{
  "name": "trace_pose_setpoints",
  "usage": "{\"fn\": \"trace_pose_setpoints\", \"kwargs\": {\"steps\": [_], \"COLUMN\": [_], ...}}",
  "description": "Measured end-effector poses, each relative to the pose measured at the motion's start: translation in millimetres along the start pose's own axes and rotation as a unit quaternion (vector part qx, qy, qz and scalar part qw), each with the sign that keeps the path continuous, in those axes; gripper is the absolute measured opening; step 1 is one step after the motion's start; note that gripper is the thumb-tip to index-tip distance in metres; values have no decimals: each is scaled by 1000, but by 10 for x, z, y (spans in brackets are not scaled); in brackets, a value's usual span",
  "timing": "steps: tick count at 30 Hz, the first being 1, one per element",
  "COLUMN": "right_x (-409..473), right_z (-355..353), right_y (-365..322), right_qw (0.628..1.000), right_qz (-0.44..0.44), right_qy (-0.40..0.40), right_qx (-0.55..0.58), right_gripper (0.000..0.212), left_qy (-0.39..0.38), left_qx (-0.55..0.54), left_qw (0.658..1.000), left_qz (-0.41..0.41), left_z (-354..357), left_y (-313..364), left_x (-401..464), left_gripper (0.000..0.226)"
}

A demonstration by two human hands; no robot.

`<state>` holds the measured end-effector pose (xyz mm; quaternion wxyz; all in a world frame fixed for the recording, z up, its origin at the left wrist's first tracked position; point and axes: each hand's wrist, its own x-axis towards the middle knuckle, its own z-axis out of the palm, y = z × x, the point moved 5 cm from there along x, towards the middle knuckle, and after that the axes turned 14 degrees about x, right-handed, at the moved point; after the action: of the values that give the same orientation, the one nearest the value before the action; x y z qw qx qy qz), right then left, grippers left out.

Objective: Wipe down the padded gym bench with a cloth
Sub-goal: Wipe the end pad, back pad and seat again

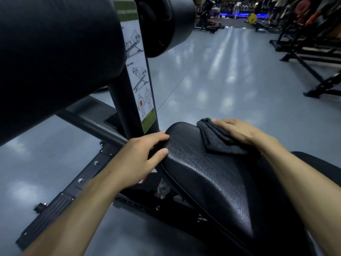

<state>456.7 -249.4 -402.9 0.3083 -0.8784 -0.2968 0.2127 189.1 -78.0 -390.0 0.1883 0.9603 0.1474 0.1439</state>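
The padded bench (206, 174) runs from the lower right toward the middle of the view, its black textured pad ending in a rounded tip just beside the base of an upright post (127, 100).

A dark folded cloth (215, 139) lies on the pad close to that tip, on its right side. The right hand (238, 131) lies flat on top of the cloth, fingers straight and together, pressing it down onto the bench rather than curling around it; one corner of the cloth sticks out past the fingertips.

The left hand (142, 154) grips the left edge of the bench near the tip, thumb on the top surface and fingers curled over the rim.

On the post beside the bench tip is an instruction label (138, 71) with line drawings of exercises and green bands at its ends. Two large black roller pads (55, 58) stick out from the post above the bench. The bench's black metal frame (73, 189) stretches left of the pad over a grey glossy floor (230, 80), and other gym racks (310, 43) stand well apart, beyond the bench to the right.
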Motion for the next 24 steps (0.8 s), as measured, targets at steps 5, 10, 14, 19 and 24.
{"fn": "trace_pose_setpoints", "kwargs": {"steps": [5, 10, 14, 19, 24], "right_x": [0, 98, 188, 25, -352], "right_z": [102, 559, 664, 236, -216], "right_y": [-162, -905, -1038, -274, 544], "right_qw": [997, 995, 992, 997, 994], "right_qz": [17, -79, -112, -65, -33], "right_qy": [26, 18, 8, 28, 92], "right_qx": [-72, -61, -49, -45, -43], "right_gripper": [78, 81, 84, 82, 89], "left_qy": [-9, 30, 82, 67, 45], "left_qx": [37, 18, 16, 80, 132], "left_qw": [999, 999, 996, 995, 990], "left_qz": [22, -4, -26, 4, 29], "left_z": [-32, -33, -56, 76, 229], "left_y": [6, 52, 110, 307, 489], "left_x": [12, 141, 246, 289, 319], "left_gripper": [49, 35, 19, 23, 30]}}
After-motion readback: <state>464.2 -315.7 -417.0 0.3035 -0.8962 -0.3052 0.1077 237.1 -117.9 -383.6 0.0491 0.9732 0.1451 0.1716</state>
